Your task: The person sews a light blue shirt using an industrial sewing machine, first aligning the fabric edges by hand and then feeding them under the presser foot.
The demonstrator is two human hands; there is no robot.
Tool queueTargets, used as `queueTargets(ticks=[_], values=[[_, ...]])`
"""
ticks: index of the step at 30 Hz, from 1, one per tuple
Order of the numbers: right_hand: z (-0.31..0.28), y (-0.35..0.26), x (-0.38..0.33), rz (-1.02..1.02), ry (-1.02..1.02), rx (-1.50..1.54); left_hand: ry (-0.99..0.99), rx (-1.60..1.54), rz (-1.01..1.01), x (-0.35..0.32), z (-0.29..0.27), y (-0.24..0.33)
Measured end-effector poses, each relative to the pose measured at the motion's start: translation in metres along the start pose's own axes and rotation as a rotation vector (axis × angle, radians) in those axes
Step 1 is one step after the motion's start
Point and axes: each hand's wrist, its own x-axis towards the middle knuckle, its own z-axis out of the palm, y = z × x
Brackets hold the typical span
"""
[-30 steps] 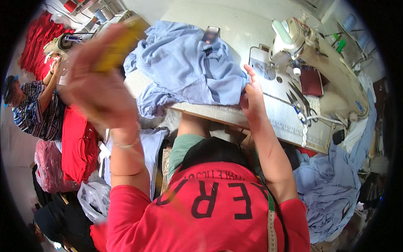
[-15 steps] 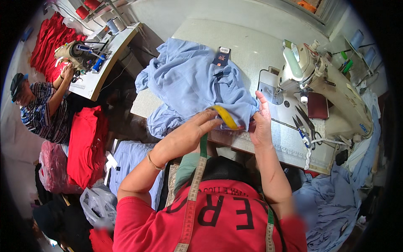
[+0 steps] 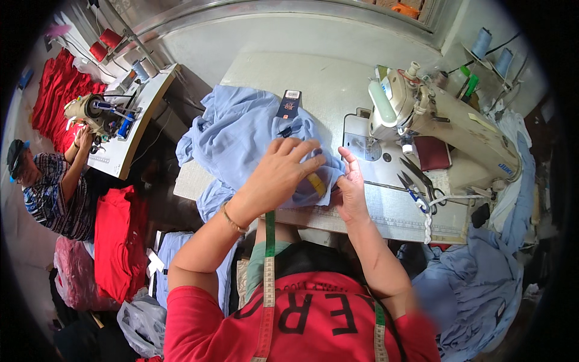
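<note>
A light blue garment (image 3: 232,130) lies bunched on the sewing table, with a dark hang tag (image 3: 289,104) on its far part. My right hand (image 3: 351,192) is at the garment's right edge, pinching the cloth near the thumb while other fingers stick up. Over the garment's near part is my left hand (image 3: 278,172), its fingers bent and the thumb drawn toward them. A small dark thing shows at these fingertips, too small to make out. Just below the thumb a curved yellow strip (image 3: 316,184) lies against the cloth, partly hidden.
A sewing machine (image 3: 458,127) stands at the right, with scissors (image 3: 419,188) and a maroon booklet-like thing (image 3: 433,154) nearby. Blue cloth (image 3: 464,289) is heaped at lower right. At far left a person (image 3: 57,181) works at another machine. A measuring tape (image 3: 268,289) hangs over my shirt.
My left hand has lifted and bent its fingers farther over the garment, covering more of the yellow strip. My right hand keeps its hold on the edge. The whole view has shifted.
</note>
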Motion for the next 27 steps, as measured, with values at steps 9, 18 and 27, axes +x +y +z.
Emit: queueTargets(ticks=[9,18,27], values=[[0.0,0.004,-0.005,-0.098,-0.037,-0.171,-0.252,-1.103,-0.731,-0.019,-0.003,0.02],[0.006,0.003,-0.015,-0.12,-0.1,-0.256,-0.37,-1.836,-1.044,-0.038,-0.001,0.02],[0.004,0.006,-0.02,-0.149,-0.102,-0.284,-0.45,-1.8,-1.03,-0.044,-0.007,0.008]])
